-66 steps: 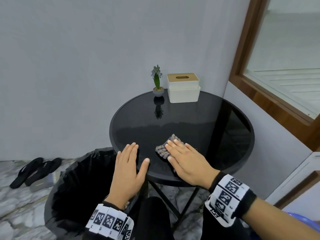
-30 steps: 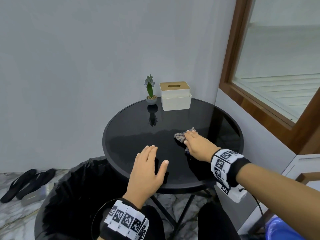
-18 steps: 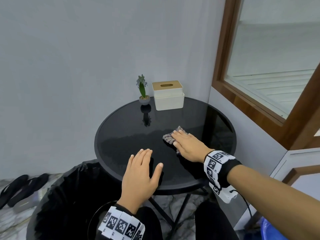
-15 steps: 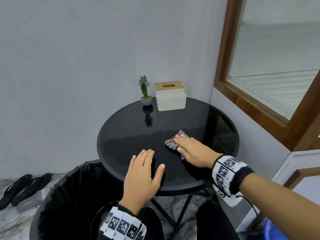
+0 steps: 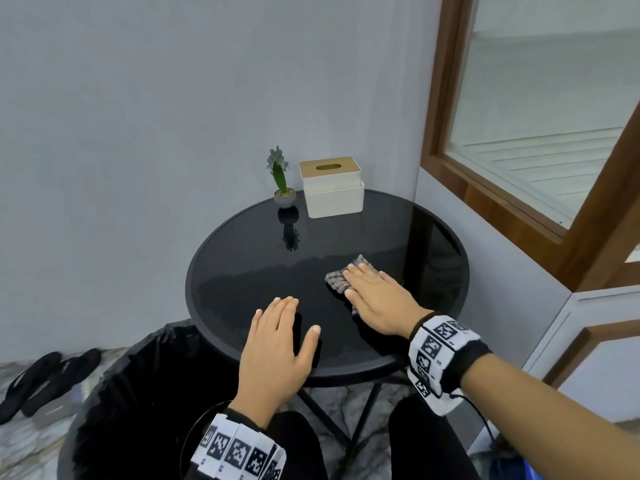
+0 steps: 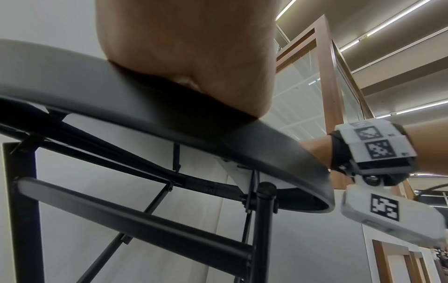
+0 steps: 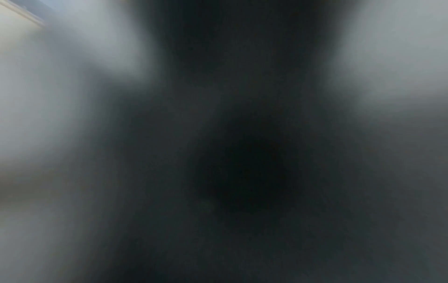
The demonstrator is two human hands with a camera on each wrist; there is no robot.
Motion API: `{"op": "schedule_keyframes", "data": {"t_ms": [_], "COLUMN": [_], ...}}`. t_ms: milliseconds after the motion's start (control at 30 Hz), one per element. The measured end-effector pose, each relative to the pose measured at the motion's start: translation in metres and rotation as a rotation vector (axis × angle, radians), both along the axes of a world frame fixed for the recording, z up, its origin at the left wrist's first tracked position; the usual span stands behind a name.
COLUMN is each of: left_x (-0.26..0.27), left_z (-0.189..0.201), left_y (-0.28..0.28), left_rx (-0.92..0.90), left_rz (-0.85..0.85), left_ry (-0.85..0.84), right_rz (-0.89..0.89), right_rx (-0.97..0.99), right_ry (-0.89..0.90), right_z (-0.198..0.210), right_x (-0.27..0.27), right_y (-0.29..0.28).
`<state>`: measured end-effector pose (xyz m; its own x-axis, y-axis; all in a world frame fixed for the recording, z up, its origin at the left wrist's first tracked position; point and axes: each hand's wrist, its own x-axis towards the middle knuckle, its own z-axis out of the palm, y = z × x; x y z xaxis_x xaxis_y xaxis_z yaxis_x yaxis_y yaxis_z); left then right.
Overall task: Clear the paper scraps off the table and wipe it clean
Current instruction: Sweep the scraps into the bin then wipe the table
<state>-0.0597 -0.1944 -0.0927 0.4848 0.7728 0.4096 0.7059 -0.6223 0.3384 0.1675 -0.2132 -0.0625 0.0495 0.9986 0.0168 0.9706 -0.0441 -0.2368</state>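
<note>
A round black glass table (image 5: 242, 258) stands in front of me. My right hand (image 5: 375, 299) lies flat, fingers straight, pressing a grey checked cloth (image 5: 337, 277) onto the glass right of centre. My left hand (image 5: 277, 344) rests flat on the near edge, fingers straight, holding nothing. In the left wrist view the heel of the left hand (image 6: 184, 57) sits on the table rim (image 6: 266, 145). The right wrist view is dark and blurred. No paper scraps show on the glass.
A small potted plant (image 5: 282, 181) and a white tissue box (image 5: 332, 187) stand at the table's far edge. A bin lined with a black bag (image 5: 131, 393) stands below the table's left front. Black slippers (image 5: 41, 382) lie on the floor. A wall and window frame (image 5: 519, 188) close the right.
My right hand slid the cloth from the near middle out to the right of centre, then shifted it slightly back and forth. The left hand stayed flat on the near edge.
</note>
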Motion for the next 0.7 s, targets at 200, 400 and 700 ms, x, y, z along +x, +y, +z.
{"op": "schedule_keyframes", "data": {"t_ms": [200, 400, 700], "left_x": [0.005, 0.001, 0.004], "left_z": [-0.001, -0.001, 0.0], "left_y": [-0.004, -0.002, -0.001], "left_rx": [-0.014, -0.003, -0.011], "left_rz": [0.003, 0.008, 0.018], "left_ry": [0.005, 0.033, 0.061], "right_rz": [0.029, -0.073, 0.018], "right_rx": [0.06, 0.036, 0.083], "right_ry": [0.003, -0.007, 0.052], "right_z": [-0.007, -0.002, -0.008], "right_x": [0.015, 0.021, -0.003], "right_y": [-0.04, -0.027, -0.048]}}
